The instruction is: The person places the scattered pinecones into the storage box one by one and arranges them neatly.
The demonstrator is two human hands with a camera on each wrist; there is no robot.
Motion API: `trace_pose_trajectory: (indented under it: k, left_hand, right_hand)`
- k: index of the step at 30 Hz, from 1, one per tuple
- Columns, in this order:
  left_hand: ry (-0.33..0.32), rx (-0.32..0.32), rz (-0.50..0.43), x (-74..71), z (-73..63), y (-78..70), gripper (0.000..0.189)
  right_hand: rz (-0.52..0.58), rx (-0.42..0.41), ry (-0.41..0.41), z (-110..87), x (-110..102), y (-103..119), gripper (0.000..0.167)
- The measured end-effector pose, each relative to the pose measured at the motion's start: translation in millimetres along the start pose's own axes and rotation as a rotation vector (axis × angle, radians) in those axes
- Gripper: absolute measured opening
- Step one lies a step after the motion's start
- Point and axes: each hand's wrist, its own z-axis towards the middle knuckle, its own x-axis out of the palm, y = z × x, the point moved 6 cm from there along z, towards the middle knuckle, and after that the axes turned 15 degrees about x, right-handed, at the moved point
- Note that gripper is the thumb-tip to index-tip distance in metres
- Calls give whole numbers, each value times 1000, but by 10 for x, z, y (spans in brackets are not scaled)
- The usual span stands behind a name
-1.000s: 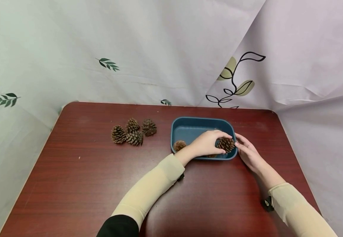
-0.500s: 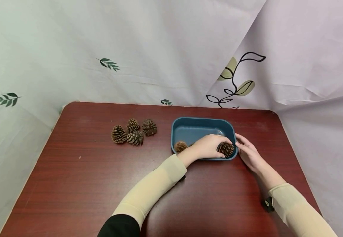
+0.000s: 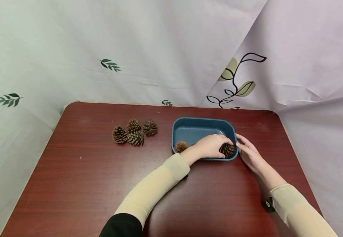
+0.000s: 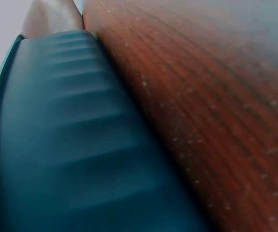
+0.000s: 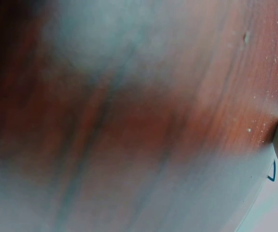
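Head: four pine cones (image 3: 135,136) near tray (image 3: 201,118)

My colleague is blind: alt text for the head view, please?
A person's left hand grips a pine cone inside a blue tray; the right hand touches its right end. Four pine cones lie to its left on a reddish table.

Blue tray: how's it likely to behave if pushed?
The tray is probably stiff: its walls stand up with no visible sag. Low and wide on the table, it should slide sooner than tip. The pine cone at its near left corner looks rounded, so a hard shove might make it roll.
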Motion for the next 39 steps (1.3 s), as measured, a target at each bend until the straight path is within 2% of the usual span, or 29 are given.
trace_pose_trajectory:
  k: [6,12,18,23,26,39]
  left_hand:
    - [50,29,13,-5,33,-26,57]
    - [40,30,-21,-2,23,-19,49]
    - [-11,33,-57,-21,25,-19,40]
    - [-92,32,-104,-18,23,41,35]
    - [-115,35,-115,-13,29,70,32]
    - [-54,17,-165,-6,38,80,35]
  right_hand:
    - [-12,10,1,0,-14,-1,40]
    - [-15,14,-1,-5,-12,1,40]
    - [-5,7,1,-5,-5,-8,40]
    - [8,-6,6,0,5,-7,40]
    - [17,-11,5,3,6,2,40]
    - [19,1,5,12,-15,0,40]
